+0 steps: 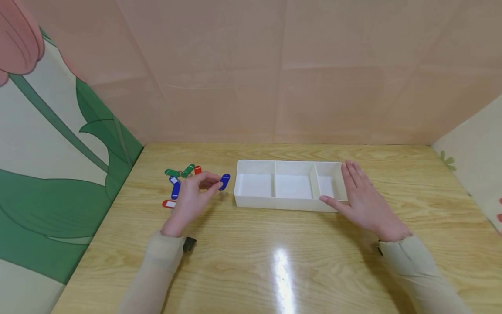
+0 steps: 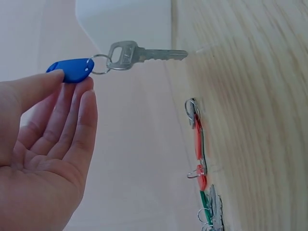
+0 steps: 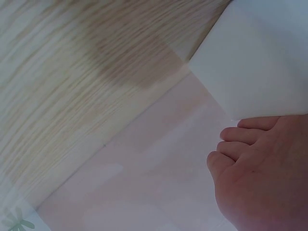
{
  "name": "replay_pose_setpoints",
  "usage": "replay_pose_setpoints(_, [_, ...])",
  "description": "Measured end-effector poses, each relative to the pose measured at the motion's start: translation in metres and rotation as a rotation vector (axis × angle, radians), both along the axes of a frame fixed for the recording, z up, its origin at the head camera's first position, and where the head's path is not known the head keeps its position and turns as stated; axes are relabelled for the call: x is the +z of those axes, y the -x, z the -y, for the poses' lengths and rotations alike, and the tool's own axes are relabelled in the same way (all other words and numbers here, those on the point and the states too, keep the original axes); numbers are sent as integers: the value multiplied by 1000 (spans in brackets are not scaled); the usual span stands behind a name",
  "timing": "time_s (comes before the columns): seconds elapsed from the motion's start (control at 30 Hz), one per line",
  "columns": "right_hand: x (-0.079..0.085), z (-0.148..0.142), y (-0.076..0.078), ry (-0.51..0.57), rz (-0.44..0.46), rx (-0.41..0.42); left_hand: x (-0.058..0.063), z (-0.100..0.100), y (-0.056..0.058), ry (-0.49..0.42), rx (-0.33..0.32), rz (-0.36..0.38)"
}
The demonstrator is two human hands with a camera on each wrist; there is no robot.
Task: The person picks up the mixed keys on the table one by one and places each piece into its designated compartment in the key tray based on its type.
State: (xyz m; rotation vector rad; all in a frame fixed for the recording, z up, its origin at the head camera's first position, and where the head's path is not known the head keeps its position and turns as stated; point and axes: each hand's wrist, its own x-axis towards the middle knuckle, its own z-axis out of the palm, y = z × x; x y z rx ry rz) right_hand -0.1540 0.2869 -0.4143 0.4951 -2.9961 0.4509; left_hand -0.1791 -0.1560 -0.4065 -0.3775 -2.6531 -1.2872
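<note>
Between thumb and fingers, my left hand (image 1: 193,196) pinches a blue key tag (image 1: 225,181) just left of a white tray (image 1: 286,204) with three compartments. From the tag's ring hangs a silver key (image 2: 126,56), clear of the table in the left wrist view. My right hand (image 1: 364,203) rests against the tray's right end, its fingers straight and its thumb at the front rim. No objects show inside the compartments. Other key tags lie behind and left of the left hand: green (image 1: 188,170), red (image 1: 169,203) and blue (image 1: 175,190).
The wooden table (image 1: 243,257) meets a pink covered wall (image 1: 219,87) at the back. A wall with a painted flower and leaves (image 1: 51,209) stands along the left side. A small black object (image 1: 189,244) sits by the left cuff.
</note>
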Motion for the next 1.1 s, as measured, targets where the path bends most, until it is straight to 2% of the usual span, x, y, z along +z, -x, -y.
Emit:
replay_pose_setpoints(0.87, [0, 0, 1, 12, -11, 10, 22, -12, -13, -76, -57, -66])
replay_pose_setpoints(1.1, [-2, 0, 1, 11, -31, 11, 26, -17, -16, -114, -95, -111])
